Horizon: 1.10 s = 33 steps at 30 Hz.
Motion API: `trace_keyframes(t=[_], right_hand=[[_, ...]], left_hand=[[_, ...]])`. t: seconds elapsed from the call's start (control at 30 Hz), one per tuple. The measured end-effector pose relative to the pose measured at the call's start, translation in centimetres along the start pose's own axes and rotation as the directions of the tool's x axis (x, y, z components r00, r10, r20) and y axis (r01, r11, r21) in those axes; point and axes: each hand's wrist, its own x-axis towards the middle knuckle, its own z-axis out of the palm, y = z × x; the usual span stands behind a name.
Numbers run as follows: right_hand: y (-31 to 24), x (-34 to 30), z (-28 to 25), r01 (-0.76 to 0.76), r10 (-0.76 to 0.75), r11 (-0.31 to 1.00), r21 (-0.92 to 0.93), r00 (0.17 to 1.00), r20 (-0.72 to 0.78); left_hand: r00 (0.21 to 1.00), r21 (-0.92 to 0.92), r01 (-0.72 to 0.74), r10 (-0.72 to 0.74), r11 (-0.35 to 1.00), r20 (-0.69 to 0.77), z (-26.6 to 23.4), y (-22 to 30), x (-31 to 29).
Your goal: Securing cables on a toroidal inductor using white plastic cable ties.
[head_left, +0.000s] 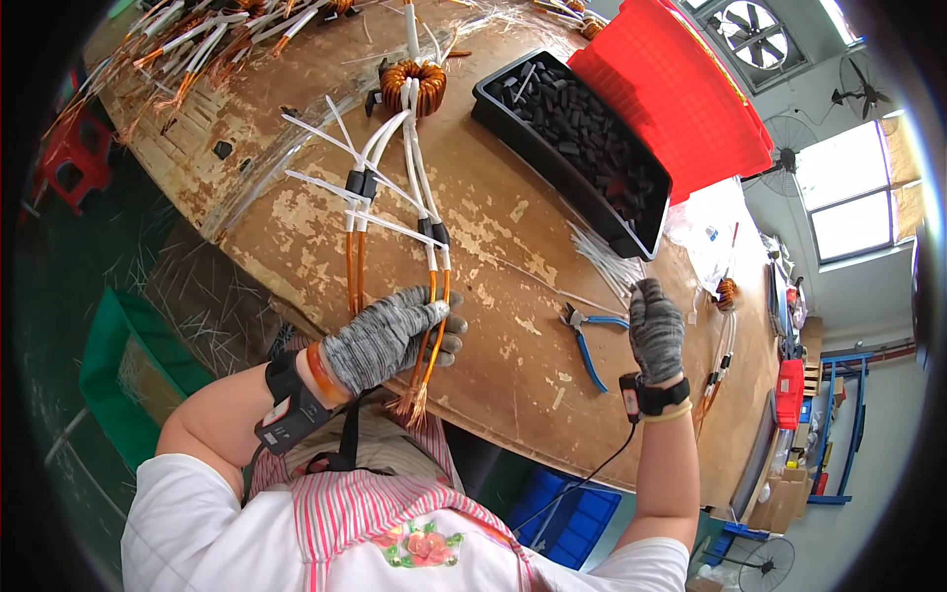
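Note:
A toroidal copper coil (414,89) rests on the worn wooden table, its white-sleeved leads running toward me. Black blocks (362,185) sit around two pairs of leads, with white cable ties (330,187) through them and their tails sticking out. My left hand (390,340), in a grey glove, is closed around the bare copper ends (428,360) of the right pair, its thumb lying on them. My right hand (657,333), also gloved, is curled beside blue-handled cutters (589,345) and a bundle of loose cable ties (604,259); whatever its fingers hold is hidden.
A black tray (552,163) full of small black blocks stands across the table, with a red crate (671,94) behind it. Another coil (727,293) lies at the right edge. More coils and leads (197,39) pile up at the far left. A green bin (123,365) stands below.

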Motion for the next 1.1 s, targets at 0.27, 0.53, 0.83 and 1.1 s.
trace_keyframes(t=[0.27,0.53,0.83,1.1], right_hand=[[1.6,3.9,3.5,0.205,-0.232,0.945,-0.256,0.97,-0.078],[2.0,2.6,2.9,0.306,-0.315,0.949,-0.076,0.918,-0.241],[2.2,-4.4,-0.4,0.057,-0.126,0.982,0.18,0.908,0.4],[-0.8,-6.4,-0.3,0.226,-0.264,0.962,0.151,0.913,0.313]], left_hand=[[1.0,0.047,-0.009,0.009,0.999,-0.006,0.5,0.0,-0.1],[1.0,0.046,-0.017,0.018,0.999,-0.023,0.3,-0.2,-0.2],[0.999,0.116,-0.032,0.036,0.993,-0.033,0.4,0.2,-0.2],[0.998,0.109,-0.059,0.061,0.992,-0.018,0.2,-0.3,-0.4]])
